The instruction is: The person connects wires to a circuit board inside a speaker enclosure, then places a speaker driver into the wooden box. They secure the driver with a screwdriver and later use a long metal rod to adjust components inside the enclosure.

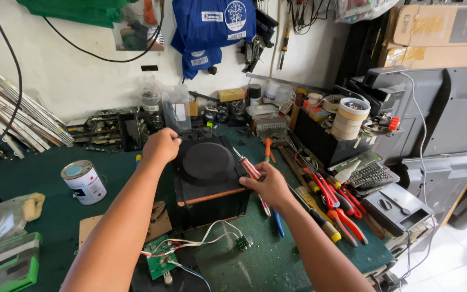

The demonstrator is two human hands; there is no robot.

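Two bare hands steady a black speaker box (210, 181) lying face-up at the middle of a green-covered workbench (44, 176). The left hand (160, 146) is curled closed over the box's far left corner, knuckles up. The right hand (268, 186) presses against the box's near right edge while gripping a red-and-white-handled screwdriver (251, 170), whose shaft angles up past the rim of the round black speaker cone (208, 162). A strip of bare wood shows along the box's front edge.

White and red wires (201, 238) trail from the base of the box to a small green circuit board (158, 263) lying just in front of it. To the left of the box stands a white paint tin (84, 181) with a blue lid, well apart from the hands. At the bench's near left corner sits a green-and-clear plastic case (6, 262).

Right of the box lies a spread of hand tools: red-handled pliers (341, 208) and a yellow-and-black-handled screwdriver (320, 221) beside a blue-handled one (278, 223). Further right rest a calculator (371, 174) and a stack of masking tape rolls (351, 119) on a dark box. A blue bag (214, 27) hangs on the white wall behind the bench.
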